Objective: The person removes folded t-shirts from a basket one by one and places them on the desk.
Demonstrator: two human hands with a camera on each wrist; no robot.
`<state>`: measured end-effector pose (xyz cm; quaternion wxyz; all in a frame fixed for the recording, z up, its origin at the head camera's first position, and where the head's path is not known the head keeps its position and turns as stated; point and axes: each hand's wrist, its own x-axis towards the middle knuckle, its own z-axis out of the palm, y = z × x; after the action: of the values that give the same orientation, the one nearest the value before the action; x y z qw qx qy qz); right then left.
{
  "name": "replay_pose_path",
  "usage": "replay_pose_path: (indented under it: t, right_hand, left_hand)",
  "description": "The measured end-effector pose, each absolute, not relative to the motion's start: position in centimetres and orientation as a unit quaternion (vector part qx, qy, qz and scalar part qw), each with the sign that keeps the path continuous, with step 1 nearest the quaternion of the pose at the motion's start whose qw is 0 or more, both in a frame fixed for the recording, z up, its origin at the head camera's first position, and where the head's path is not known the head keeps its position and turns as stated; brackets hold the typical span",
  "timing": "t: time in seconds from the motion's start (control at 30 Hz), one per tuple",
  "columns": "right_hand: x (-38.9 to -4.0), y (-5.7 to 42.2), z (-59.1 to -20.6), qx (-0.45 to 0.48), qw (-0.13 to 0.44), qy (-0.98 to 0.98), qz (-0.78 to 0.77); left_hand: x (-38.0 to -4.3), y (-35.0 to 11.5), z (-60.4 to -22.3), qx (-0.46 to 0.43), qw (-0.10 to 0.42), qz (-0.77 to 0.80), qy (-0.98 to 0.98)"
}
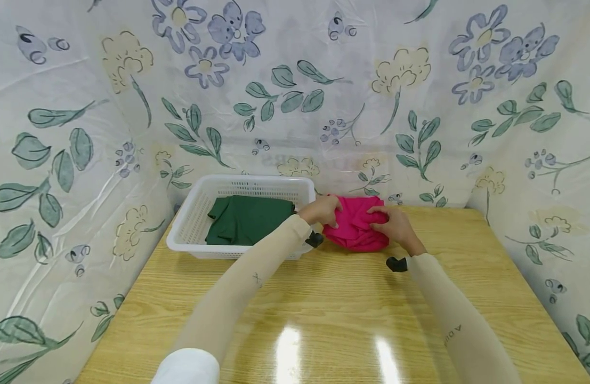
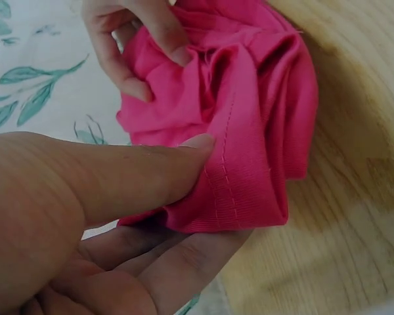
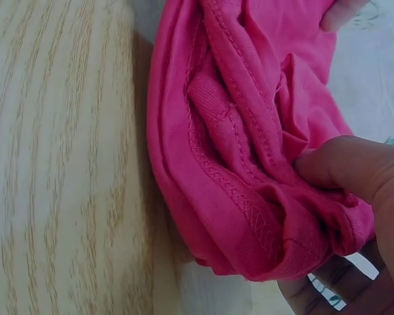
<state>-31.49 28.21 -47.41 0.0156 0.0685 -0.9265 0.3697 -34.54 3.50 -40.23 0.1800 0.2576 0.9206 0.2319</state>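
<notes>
A bundled bright pink garment with stitched hems lies at the back of the table, right of the basket. My left hand grips its left side; in the left wrist view the thumb presses on top of a stitched hem while the fingers lie beneath. On the opposite side my right hand pinches the cloth, and the right wrist view shows the thumb over the folds and fingers under the edge. Several layers of the pink cloth are folded over one another between both hands.
Left of the pink garment stands a white plastic basket with perforated walls, holding folded dark green cloth. The wooden table meets a flowered sheet hanging behind and at both sides. My left forearm crosses the basket's front right corner.
</notes>
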Motion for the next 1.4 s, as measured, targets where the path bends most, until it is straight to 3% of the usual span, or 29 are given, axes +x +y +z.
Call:
replay_pose_path:
  t: [0.5, 0.83, 1.03, 1.4]
  right_hand:
    - [-31.8, 28.1, -48.0, 0.05, -0.004, -0.928, 0.37]
    - [-32.1, 28.4, -48.4, 0.041, -0.044, -0.925, 0.376]
    - [-32.0, 28.6, -48.6, 0.019, -0.075, -0.918, 0.389]
    - [-31.7, 28.3, -48.1, 0.017, -0.08, -0.915, 0.396]
  left_hand:
    - [-35.2, 5.5, -41.5, 0.26, 0.138, 0.139, 0.946]
    - [-35.7, 6.7, -42.1, 0.268, 0.183, 0.008, 0.946]
    - [-34.7, 6.3, -41.9, 0.259, 0.216, 0.028, 0.941]
    - [-34.5, 6.7, -42.0, 0.233, 0.194, 0.022, 0.953]
